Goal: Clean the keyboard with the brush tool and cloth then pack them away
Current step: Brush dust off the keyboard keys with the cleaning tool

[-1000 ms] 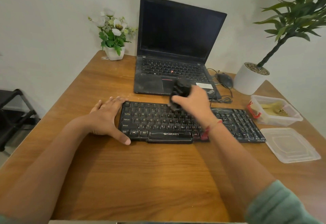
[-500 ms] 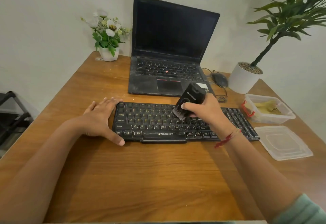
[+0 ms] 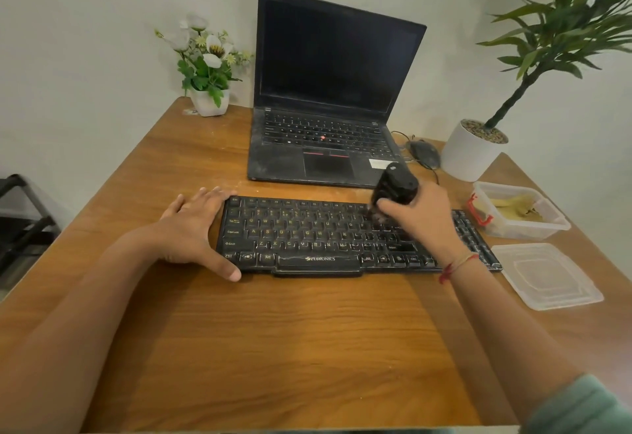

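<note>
A dusty black keyboard (image 3: 318, 238) lies across the middle of the wooden desk. My right hand (image 3: 422, 219) is shut on a black brush tool (image 3: 395, 185), its bristles down on the keys at the upper right of the letter block. My left hand (image 3: 195, 228) rests flat on the desk with its fingers spread, pressed against the keyboard's left end, thumb along the front corner. A yellow cloth (image 3: 513, 206) lies crumpled inside a clear plastic box (image 3: 523, 230) at the right.
An open dusty laptop (image 3: 328, 91) stands behind the keyboard. A mouse (image 3: 424, 153) and cable sit to its right, beside a white plant pot (image 3: 470, 151). The box's clear lid (image 3: 547, 279) lies near the right edge. A flower pot (image 3: 208, 101) stands at the back left.
My right hand has swept the brush rightward along the upper key rows, from the keyboard's middle toward its right part. My left hand has stayed against the keyboard's left end.
</note>
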Tool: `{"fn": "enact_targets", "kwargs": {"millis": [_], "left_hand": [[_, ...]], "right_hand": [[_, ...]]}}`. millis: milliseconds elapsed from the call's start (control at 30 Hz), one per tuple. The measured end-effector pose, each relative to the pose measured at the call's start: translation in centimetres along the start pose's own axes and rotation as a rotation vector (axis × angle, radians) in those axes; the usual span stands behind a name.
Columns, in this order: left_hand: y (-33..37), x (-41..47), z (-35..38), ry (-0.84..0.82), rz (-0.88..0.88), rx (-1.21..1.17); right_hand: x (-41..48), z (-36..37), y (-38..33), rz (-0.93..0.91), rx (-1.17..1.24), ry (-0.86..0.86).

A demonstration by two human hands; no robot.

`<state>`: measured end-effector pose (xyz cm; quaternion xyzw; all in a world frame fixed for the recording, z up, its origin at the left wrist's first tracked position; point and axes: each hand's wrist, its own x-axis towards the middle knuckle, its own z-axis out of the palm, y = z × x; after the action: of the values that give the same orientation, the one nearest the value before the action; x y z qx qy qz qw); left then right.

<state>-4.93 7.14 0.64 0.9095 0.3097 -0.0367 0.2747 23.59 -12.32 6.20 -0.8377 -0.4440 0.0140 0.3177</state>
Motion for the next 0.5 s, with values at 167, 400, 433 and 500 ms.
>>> {"fn": "enact_targets", "kwargs": {"millis": [167, 400, 433, 500], "left_hand": [[0.0, 0.0, 0.0, -0.004, -0.004, 0.000], [0.1, -0.1, 0.0, -0.001, 0.006, 0.000], [0.1, 0.0, 0.0, -0.001, 0.007, -0.002], [0.0, 0.0, 0.0, -0.003, 0.008, 0.001]], "right_hand": [[-1.3, 0.4, 0.3, 0.081, 0.121, -0.058], [-0.3, -1.4, 1.3, 0.120, 0.005, 0.087], [-0.5, -1.1, 0.8, 0.105, 0.019, 0.076], [-1.3, -0.1, -0.2, 0.047, 0.062, -0.013]]}}
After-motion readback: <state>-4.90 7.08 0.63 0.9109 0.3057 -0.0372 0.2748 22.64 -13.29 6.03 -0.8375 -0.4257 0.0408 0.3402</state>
